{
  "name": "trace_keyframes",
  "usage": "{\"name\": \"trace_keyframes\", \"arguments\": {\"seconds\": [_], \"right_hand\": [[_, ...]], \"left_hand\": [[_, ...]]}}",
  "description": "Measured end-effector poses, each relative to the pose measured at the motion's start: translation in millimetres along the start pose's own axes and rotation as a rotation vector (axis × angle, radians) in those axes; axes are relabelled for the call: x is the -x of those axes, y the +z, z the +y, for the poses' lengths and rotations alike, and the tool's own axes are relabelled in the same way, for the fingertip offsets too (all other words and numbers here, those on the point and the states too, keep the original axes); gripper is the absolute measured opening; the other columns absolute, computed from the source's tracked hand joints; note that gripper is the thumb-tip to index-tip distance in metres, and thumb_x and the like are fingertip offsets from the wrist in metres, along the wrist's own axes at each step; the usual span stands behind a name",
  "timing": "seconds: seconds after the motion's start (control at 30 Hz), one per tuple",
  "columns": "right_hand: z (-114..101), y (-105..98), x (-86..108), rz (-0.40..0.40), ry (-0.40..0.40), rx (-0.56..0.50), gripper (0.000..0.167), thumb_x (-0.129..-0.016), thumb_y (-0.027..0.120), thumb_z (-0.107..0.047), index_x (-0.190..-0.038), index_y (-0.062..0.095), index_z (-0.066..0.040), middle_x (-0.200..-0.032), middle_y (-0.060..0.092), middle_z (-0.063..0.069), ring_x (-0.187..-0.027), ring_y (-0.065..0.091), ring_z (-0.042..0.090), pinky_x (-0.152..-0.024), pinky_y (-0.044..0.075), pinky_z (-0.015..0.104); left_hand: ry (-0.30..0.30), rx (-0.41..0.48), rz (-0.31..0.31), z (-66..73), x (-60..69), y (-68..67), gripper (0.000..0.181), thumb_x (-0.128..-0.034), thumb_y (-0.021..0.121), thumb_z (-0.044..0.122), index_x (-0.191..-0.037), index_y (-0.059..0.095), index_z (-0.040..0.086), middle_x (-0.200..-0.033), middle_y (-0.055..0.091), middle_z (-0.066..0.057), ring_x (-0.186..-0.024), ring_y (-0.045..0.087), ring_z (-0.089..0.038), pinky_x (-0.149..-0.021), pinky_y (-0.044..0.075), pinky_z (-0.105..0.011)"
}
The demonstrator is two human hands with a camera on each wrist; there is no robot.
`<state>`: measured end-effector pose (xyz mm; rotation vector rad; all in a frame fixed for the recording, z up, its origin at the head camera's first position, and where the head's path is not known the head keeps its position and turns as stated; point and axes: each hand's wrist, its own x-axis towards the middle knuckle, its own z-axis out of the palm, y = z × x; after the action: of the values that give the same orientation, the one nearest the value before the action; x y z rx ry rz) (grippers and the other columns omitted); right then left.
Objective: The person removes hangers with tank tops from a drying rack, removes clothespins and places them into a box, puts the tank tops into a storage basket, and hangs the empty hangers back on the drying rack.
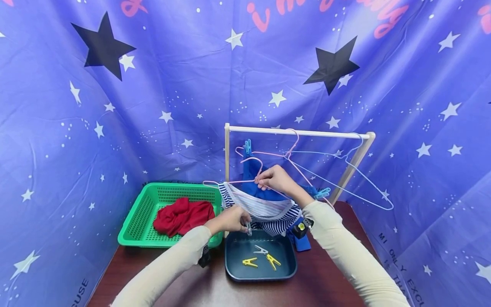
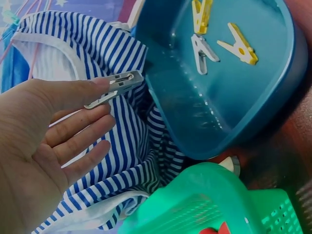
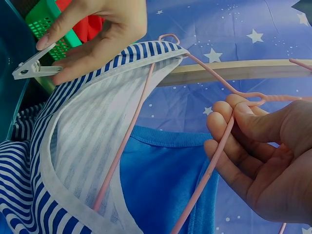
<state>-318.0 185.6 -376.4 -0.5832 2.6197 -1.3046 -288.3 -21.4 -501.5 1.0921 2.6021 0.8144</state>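
Note:
My right hand (image 1: 277, 179) pinches a pink hanger (image 3: 214, 168) just below its hook, thumb and fingers around the wire in the right wrist view. On that hanger hangs a blue-and-white striped garment (image 2: 100, 48), its wide white-edged neckline facing up. My left hand (image 1: 232, 219) pinches a grey clothespin (image 2: 122, 84) between thumb and finger, over the near side of the garment and the rim of a dark blue tray (image 1: 261, 278). Inside the tray lie a white clothespin (image 1: 261, 250) and two yellow clothespins (image 1: 250, 262).
A green basket (image 1: 130, 221) with red cloth (image 1: 184, 216) stands at left. Behind my hands is a rack (image 1: 322, 134), holding a pink hanger with a blue garment (image 3: 161, 170) and blue clips (image 1: 323, 193), plus a light blue hanger (image 1: 368, 183) at right.

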Motion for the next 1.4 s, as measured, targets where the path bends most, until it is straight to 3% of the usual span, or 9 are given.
{"name": "trace_keyframes", "arguments": {"seconds": [0.07, 0.2, 0.27, 0.5, 0.73, 0.97, 1.2, 1.4], "right_hand": [[-0.5, 0.4, 0.0, 0.000, 0.008, 0.010, 0.017, -0.098, 0.064, -0.002, -0.106, 0.076, 0.008, -0.093, 0.077, 0.022, -0.085, 0.075, 0.039, -0.068, 0.061, 0.026], [-0.8, 1.2, -0.2, -0.001, 0.014, 0.020, 0.018, -0.098, 0.064, -0.003, -0.107, 0.076, 0.007, -0.094, 0.078, 0.020, -0.076, 0.075, 0.022, -0.069, 0.062, 0.028], [-0.7, 1.8, -0.4, -0.002, 0.014, 0.021, 0.018, -0.098, 0.065, -0.003, -0.107, 0.076, 0.007, -0.093, 0.078, 0.020, -0.075, 0.075, 0.020, -0.069, 0.062, 0.028], [-1.4, 4.3, 0.7, -0.010, 0.006, 0.018, 0.019, -0.098, 0.064, -0.002, -0.108, 0.075, 0.009, -0.093, 0.077, 0.022, -0.085, 0.075, 0.037, -0.069, 0.062, 0.028], [-0.7, 5.2, -0.2, -0.009, 0.007, 0.027, 0.019, -0.099, 0.064, -0.003, -0.109, 0.075, 0.008, -0.095, 0.078, 0.021, -0.073, 0.074, 0.016, -0.071, 0.062, 0.030], [-0.8, 6.4, -1.3, -0.004, 0.006, 0.027, 0.019, -0.099, 0.063, -0.003, -0.109, 0.076, 0.007, -0.095, 0.077, 0.022, -0.085, 0.075, 0.036, -0.072, 0.062, 0.030], [-2.0, 6.1, -1.7, -0.008, 0.008, 0.022, 0.020, -0.099, 0.063, -0.003, -0.110, 0.074, 0.009, -0.097, 0.076, 0.025, -0.072, 0.073, 0.013, -0.072, 0.062, 0.030], [-2.3, 6.6, -1.0, -0.005, 0.023, 0.020, 0.019, -0.099, 0.063, -0.004, -0.109, 0.076, 0.006, -0.097, 0.077, 0.024, -0.072, 0.072, 0.012, -0.072, 0.062, 0.030]], "left_hand": [[-0.007, -0.008, -0.005, 0.1, -0.5, 2.3, 0.024, -0.0782, 0.087, 0.008, -0.100, 0.078, 0.005, -0.091, 0.078, -0.006, -0.083, 0.073, -0.015, -0.076, 0.057, -0.022], [-0.019, -0.026, -0.012, 1.7, -0.7, 5.9, 0.025, -0.0769, 0.088, 0.009, -0.100, 0.079, 0.007, -0.091, 0.078, -0.006, -0.084, 0.072, -0.014, -0.076, 0.056, -0.021], [-0.025, -0.034, -0.018, 3.3, -1.1, 7.1, 0.025, -0.0766, 0.088, 0.009, -0.099, 0.079, 0.007, -0.091, 0.078, -0.005, -0.083, 0.072, -0.013, -0.076, 0.056, -0.021], [-0.047, -0.072, -0.042, 9.1, -5.3, 16.7, 0.027, -0.0729, 0.091, 0.010, -0.097, 0.079, 0.006, -0.086, 0.077, 0.000, -0.078, 0.068, -0.006, -0.075, 0.054, -0.020], [-0.059, -0.174, -0.064, 10.7, -11.0, 31.3, 0.029, -0.0671, 0.095, 0.014, -0.091, 0.080, 0.011, -0.080, 0.076, 0.005, -0.072, 0.064, -0.001, -0.070, 0.051, -0.017], [-0.064, -0.239, -0.087, 8.4, -14.4, 43.3, 0.029, -0.0649, 0.095, 0.012, -0.089, 0.079, 0.012, -0.079, 0.076, 0.005, -0.069, 0.063, 0.001, -0.067, 0.050, -0.015], [-0.103, -0.290, -0.110, 8.0, -14.1, 49.6, 0.025, -0.0653, 0.095, 0.015, -0.084, 0.078, 0.014, -0.071, 0.069, 0.010, -0.064, 0.056, -0.001, -0.061, 0.048, -0.018], [-0.138, -0.355, -0.093, 2.8, -15.7, 63.3, 0.027, -0.0618, 0.097, 0.017, -0.076, 0.073, 0.019, -0.069, 0.065, 0.012, -0.062, 0.056, -0.003, -0.058, 0.047, -0.019]]}}
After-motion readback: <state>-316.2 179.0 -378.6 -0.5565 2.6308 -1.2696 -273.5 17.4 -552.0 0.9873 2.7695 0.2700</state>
